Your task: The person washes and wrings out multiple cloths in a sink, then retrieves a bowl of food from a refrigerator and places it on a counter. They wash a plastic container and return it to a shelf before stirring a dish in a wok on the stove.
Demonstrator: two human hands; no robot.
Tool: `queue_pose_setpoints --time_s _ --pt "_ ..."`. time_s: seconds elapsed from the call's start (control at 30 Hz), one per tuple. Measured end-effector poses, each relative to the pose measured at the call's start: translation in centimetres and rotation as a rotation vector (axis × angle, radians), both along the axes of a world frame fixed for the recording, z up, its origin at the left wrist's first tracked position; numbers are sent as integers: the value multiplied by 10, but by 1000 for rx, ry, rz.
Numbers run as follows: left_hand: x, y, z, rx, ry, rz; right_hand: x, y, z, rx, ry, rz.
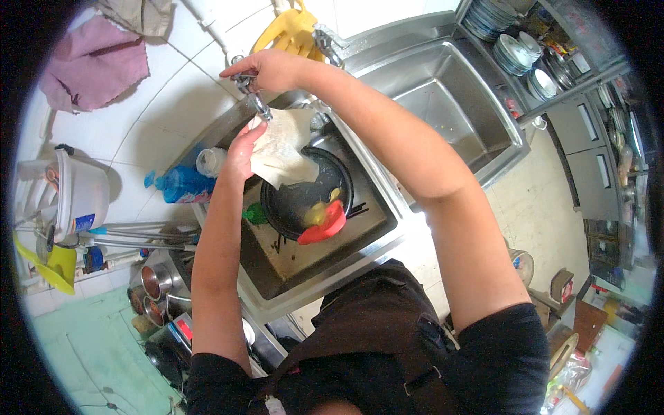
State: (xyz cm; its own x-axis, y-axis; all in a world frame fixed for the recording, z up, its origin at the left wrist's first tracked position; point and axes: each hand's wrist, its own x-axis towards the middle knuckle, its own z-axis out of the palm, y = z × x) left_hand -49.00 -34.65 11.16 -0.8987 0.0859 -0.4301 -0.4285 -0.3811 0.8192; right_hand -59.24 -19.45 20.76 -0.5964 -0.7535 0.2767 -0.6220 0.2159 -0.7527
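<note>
Pinched in my left hand (241, 153) is a cream-coloured cloth (282, 142), spread out beneath the spout of a chrome faucet (258, 102). My right hand (275, 70) is at the top of that faucet, fingers around its handle, with the index finger stretched out to the left. Under the cloth, a black round basin (340, 174) sits in the left sink (270, 277), partly covered by the cloth. A red bowl-like piece (332, 224) and something yellowish (315, 213) lie at the basin's near edge. Whether water flows from the spout is hard to make out.
To the right lies a second steel sink (433, 98), below a rack holding stacked plates (511, 54). Yellow rubber gloves (293, 31) hang behind the faucet. A blue bottle (181, 184) and a white jar (210, 162) stand left of the sink. A purple cloth (104, 65) hangs on the tiled wall.
</note>
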Motion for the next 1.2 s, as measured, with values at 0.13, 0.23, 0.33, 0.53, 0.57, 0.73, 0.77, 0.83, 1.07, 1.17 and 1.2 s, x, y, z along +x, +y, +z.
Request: queue_pose_setpoints --time_s 0.13,0.23,0.33,0.53,0.57,0.73,0.77,0.83,1.07,1.17,1.2 --pt "-15 15 -4 -83 106 -73 -12 -1 7 -8 -47 140" --pt "-19 23 3 -165 152 -28 1 4 23 159 161 39" --pt "-16 26 11 -268 278 -91 13 10 39 254 319 22" --pt "-16 9 -10 -428 297 -170 30 17 78 621 497 79" --pt "-14 5 -10 -461 311 -156 29 12 80 660 495 74" --pt "11 7 12 -474 334 -226 20 8 92 792 624 185" --pt "15 3 13 -471 331 -250 14 8 92 734 649 235" --pt "26 -4 18 -523 353 -248 2 5 84 619 694 339" --pt "52 -14 40 -595 417 -206 -26 -24 55 535 924 502" --pt "72 -10 63 -454 433 -52 -2 -29 67 833 763 354" --pt "80 -11 68 -266 429 38 3 -28 71 800 753 332"
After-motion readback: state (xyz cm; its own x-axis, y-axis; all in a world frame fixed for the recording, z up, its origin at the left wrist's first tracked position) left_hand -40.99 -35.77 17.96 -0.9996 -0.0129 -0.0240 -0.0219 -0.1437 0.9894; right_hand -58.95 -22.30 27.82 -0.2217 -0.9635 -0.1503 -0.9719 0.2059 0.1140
